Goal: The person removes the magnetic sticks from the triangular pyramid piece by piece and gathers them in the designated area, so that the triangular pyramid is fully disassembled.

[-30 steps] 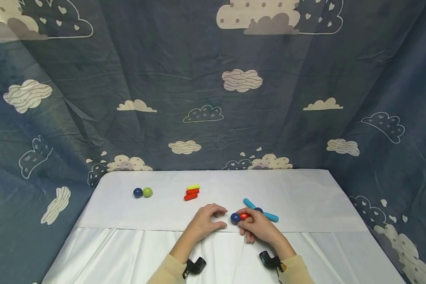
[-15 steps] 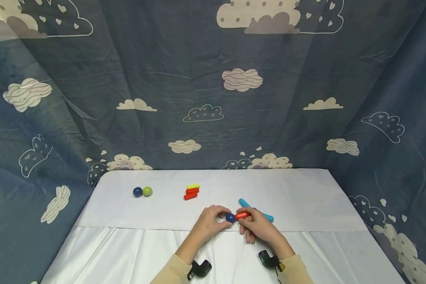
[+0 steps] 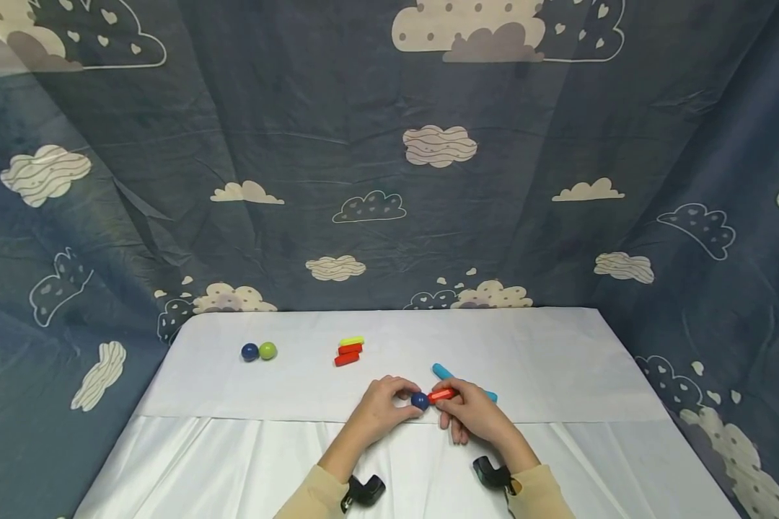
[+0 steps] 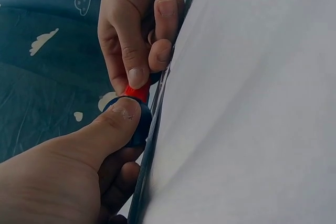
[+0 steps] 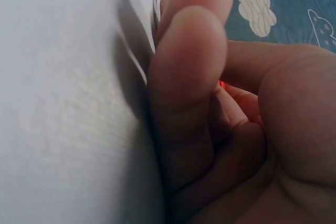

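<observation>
A dark blue ball (image 3: 419,401) meets one end of a red stick (image 3: 441,395) low over the white table. My left hand (image 3: 381,409) pinches the ball, the thumb lying across it in the left wrist view. The red stick is gripped between thumb and fingers of my right hand (image 3: 477,412); only a sliver of red shows in the right wrist view. Behind that hand a light blue stick (image 3: 441,371) juts out at the upper left, and another light blue end (image 3: 491,396) shows at the right. Where these join is hidden by the right hand.
Farther back on the white table (image 3: 526,353), a second dark blue ball (image 3: 249,352) touches a green ball (image 3: 267,351). Two red sticks (image 3: 347,358) and a yellow-green stick (image 3: 352,341) lie side by side. A cloud-patterned curtain (image 3: 376,245) surrounds the table.
My left hand has moved right and taken hold of the dark blue ball. Ball and light blue sticks have shifted slightly left, and more of the red stick shows. The right hand has hardly moved.
</observation>
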{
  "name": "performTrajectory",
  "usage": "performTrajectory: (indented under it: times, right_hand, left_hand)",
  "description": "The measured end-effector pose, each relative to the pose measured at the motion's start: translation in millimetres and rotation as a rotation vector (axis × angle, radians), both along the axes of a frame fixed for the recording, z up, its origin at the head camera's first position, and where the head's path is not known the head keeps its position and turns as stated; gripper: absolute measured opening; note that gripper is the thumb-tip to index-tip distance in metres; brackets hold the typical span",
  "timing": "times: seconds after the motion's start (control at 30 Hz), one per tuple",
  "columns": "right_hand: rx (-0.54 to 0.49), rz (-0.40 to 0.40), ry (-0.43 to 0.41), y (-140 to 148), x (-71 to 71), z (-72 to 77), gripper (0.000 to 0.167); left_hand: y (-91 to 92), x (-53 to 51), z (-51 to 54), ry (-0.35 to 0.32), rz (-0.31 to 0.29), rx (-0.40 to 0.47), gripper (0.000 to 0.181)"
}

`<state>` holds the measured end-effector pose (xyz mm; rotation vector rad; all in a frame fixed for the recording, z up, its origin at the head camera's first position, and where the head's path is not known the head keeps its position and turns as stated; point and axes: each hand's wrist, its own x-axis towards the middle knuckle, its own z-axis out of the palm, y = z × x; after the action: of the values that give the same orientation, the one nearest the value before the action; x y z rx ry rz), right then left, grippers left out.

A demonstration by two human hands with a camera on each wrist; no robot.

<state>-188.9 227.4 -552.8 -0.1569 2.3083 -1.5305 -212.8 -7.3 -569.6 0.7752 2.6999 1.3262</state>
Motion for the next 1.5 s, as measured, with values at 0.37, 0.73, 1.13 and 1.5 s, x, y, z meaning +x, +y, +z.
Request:
performTrajectory:
  times: [0.37,0.73,1.13,1.5]
  right_hand:
    - [0.027,-0.013,0.017,-1,0.9,1.2,0.030]
    - [0.065,-0.015,0.063,-5,2.3,0.3,0.025]
    - [0.075,-0.028,0.064,-8,3.0,2.2,0.019]
    - [0.057,-0.016,0.071,-7,3.6,2.5,0.017]
  left_hand:
    - [-4.2,-0.2,2.3,-0.088,-0.058,-0.020,0.031]
    - [-8.0,-1.1,2.7,-0.131,-0.054,0.070,0.030]
    - [-28.1,-8.0,6.5,-0.123,0.052,0.169,0.032]
    - [-79.3,-22.1,24.5,-0.084,0.237,0.253,0.030]
